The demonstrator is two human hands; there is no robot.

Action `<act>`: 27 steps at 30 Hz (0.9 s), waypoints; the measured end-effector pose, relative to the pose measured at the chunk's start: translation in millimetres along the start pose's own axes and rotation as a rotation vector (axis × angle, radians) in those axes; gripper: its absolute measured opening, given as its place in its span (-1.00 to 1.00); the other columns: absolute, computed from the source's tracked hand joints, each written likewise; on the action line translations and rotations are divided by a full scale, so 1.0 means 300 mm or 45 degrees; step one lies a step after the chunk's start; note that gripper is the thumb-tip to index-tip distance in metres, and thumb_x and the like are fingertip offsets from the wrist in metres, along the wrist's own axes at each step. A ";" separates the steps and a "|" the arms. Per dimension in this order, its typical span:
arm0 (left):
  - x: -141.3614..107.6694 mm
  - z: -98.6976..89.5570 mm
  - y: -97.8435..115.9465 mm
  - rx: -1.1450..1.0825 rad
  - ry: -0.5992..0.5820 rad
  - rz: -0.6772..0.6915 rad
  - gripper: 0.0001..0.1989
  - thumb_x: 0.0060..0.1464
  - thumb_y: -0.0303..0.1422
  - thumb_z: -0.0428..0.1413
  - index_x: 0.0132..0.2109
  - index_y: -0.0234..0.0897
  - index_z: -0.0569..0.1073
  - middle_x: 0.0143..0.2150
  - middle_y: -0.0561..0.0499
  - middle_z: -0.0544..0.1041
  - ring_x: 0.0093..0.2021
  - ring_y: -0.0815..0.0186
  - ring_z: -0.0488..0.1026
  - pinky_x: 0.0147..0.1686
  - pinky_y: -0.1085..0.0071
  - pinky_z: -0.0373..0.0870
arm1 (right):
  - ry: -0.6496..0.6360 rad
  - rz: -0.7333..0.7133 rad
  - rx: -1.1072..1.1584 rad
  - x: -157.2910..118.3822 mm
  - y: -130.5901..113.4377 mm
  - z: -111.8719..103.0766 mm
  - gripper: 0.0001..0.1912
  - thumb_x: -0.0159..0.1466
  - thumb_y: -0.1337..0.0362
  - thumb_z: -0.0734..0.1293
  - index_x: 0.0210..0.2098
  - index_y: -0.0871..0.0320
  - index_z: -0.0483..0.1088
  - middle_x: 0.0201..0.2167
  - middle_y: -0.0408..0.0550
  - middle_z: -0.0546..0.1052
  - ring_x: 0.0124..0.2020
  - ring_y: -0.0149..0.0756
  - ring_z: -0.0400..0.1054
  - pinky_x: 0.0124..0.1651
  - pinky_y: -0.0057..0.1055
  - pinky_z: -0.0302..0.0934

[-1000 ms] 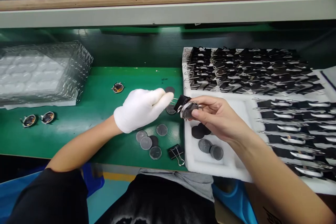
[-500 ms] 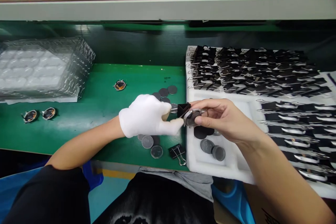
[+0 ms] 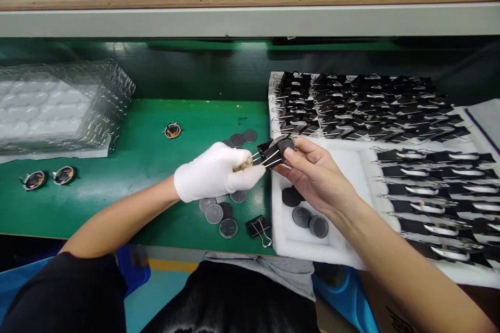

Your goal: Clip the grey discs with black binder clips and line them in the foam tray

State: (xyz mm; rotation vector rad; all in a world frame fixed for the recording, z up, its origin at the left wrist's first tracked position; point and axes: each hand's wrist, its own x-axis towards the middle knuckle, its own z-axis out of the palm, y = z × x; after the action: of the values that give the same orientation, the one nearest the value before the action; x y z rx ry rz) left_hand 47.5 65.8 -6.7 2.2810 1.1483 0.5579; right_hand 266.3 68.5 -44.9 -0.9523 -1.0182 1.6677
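My left hand (image 3: 222, 171), in a white glove, grips the wire handles of a black binder clip (image 3: 270, 155) between thumb and fingers. In my bare right hand (image 3: 312, 169) is a round watch case (image 3: 284, 144) with a dark disc against it, pinched between thumb and fingers. The clip's black body lies against the case's left side; whether its jaws have closed on it I cannot tell. Below the hands, a second binder clip (image 3: 258, 228) lies on the green table (image 3: 144, 208), beside several loose grey discs (image 3: 228, 228).
A white foam tray (image 3: 279, 242) on the right bears rows of clipped watch cases (image 3: 425, 203) and several discs (image 3: 301, 216). Stacked clear plastic trays (image 3: 58, 109) stand at the left. Three open watch cases (image 3: 172, 130) lie on the table. A shelf edge (image 3: 234, 22) crosses the back.
The binder clip has come against the watch case, and its handles now show between my left thumb and fingers. My right hand has turned and raised the case slightly. The view has shifted a little.
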 end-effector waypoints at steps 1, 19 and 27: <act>0.001 0.001 -0.001 0.003 0.001 -0.003 -0.56 0.23 -0.22 0.05 -0.54 -0.22 0.07 -0.66 0.20 0.16 -0.60 0.49 0.05 -0.58 0.45 -0.01 | -0.001 0.001 -0.004 -0.002 0.000 0.002 -0.69 0.11 0.02 0.60 -0.27 -0.03 0.51 -0.16 -0.17 0.65 -0.10 -0.26 0.53 0.10 -0.16 0.45; -0.114 0.196 0.118 0.831 -0.358 0.848 -0.77 0.30 -0.13 0.12 -0.19 -0.20 0.45 -0.45 0.03 0.47 -0.55 0.27 0.39 -0.62 0.33 0.00 | 0.276 0.012 0.091 0.020 0.001 -0.009 -0.76 0.17 0.02 0.54 -0.33 -0.02 0.49 -0.33 -0.20 0.52 -0.36 -0.37 0.41 -0.21 -0.37 0.44; -0.077 0.125 0.072 0.900 -0.346 0.807 -0.83 0.11 -0.60 0.07 -0.38 -0.26 0.38 -0.57 0.03 0.42 -0.59 0.28 0.39 -0.57 0.33 0.14 | 0.191 0.091 0.209 0.013 -0.012 -0.002 -0.76 0.06 0.14 0.60 -0.32 0.02 0.56 -0.33 -0.20 0.54 -0.39 -0.39 0.38 -0.29 -0.42 0.42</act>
State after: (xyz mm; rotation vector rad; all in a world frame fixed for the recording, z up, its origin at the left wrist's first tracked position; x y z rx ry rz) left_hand 69.2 26.0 -25.4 3.2301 0.5009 0.0229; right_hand 267.0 73.1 -42.2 -0.9979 -0.7437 1.6828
